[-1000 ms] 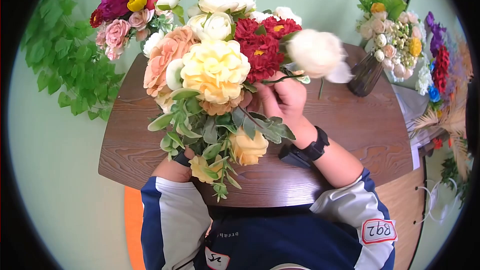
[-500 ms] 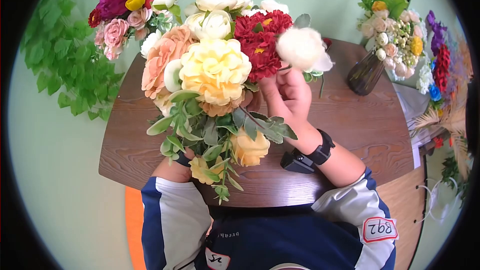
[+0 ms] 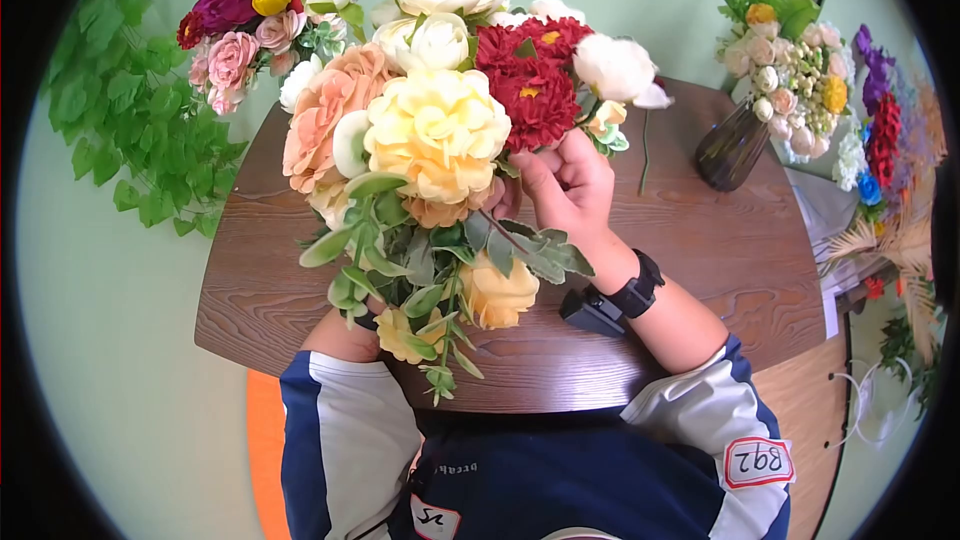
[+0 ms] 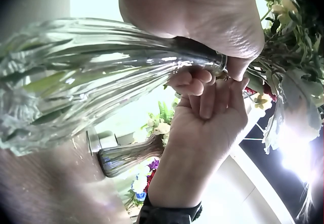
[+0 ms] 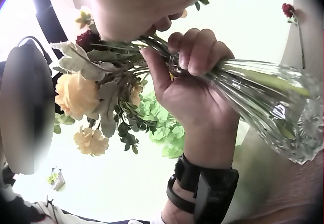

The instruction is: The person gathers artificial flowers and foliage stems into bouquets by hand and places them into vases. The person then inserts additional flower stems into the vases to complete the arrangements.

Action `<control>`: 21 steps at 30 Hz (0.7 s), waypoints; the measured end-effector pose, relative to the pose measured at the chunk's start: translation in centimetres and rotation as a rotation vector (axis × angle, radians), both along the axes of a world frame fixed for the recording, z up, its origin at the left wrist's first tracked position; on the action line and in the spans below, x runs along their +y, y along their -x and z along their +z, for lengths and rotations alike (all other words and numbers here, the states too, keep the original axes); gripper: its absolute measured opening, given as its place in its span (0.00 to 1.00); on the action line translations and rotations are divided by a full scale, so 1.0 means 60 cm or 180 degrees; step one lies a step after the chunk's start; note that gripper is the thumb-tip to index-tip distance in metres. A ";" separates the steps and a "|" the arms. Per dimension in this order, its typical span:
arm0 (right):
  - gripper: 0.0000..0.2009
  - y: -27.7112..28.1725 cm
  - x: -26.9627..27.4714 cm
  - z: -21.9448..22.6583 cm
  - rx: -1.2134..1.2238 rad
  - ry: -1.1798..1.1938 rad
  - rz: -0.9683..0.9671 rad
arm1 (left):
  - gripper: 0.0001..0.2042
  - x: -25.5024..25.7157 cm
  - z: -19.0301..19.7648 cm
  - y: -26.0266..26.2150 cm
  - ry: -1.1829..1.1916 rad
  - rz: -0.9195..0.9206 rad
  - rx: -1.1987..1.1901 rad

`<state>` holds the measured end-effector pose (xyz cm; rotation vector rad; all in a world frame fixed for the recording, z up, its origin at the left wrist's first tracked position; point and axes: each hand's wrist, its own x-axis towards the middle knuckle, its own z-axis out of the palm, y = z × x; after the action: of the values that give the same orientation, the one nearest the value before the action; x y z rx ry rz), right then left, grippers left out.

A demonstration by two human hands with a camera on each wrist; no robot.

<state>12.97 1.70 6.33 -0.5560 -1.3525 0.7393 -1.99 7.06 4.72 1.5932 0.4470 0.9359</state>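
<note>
A clear ribbed glass vase (image 4: 91,77) holds a big mixed bouquet, and my left hand (image 5: 202,82) grips it round the neck. From above, the blooms hide most of that hand. At the vase mouth, thumb and fingers of my right hand (image 3: 572,185) pinch a stem among the leaves. A white peony (image 3: 614,68) leans out at the bouquet's right, just beyond these fingers. Next to it are red flowers (image 3: 535,90) and a large pale yellow bloom (image 3: 437,135). Yellow roses (image 3: 497,292) and leafy sprigs hang down toward me.
On the dark wooden table (image 3: 300,290), a dark glass vase (image 3: 733,150) of pale flowers stands at back right. A red flower (image 5: 288,10) on a long stem lies on the table. Green vines (image 3: 110,100) hang at left; more flowers (image 3: 882,140) stand at far right.
The white peony has shifted away from me and slightly left, and a small peach flower now shows below it. The right hand stays near the vase mouth, and the left hand keeps its hold.
</note>
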 end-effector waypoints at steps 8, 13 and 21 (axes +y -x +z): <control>0.03 0.006 0.001 -0.018 0.0166 0.0163 0.0441 | 0.07 -0.004 -0.002 -0.002 0.0019 0.0083 0.0003; 0.05 0.004 0.006 -0.027 0.0018 0.0080 0.0371 | 0.07 -0.007 0.001 -0.003 0.0020 0.0111 0.0033; 0.07 0.005 0.011 -0.031 0.0014 -0.0164 0.0385 | 0.07 -0.007 0.009 -0.005 -0.0025 0.0183 0.0045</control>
<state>12.69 2.35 4.49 -0.4343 -1.4065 0.8010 -1.69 6.62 5.24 1.6020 0.5017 0.9714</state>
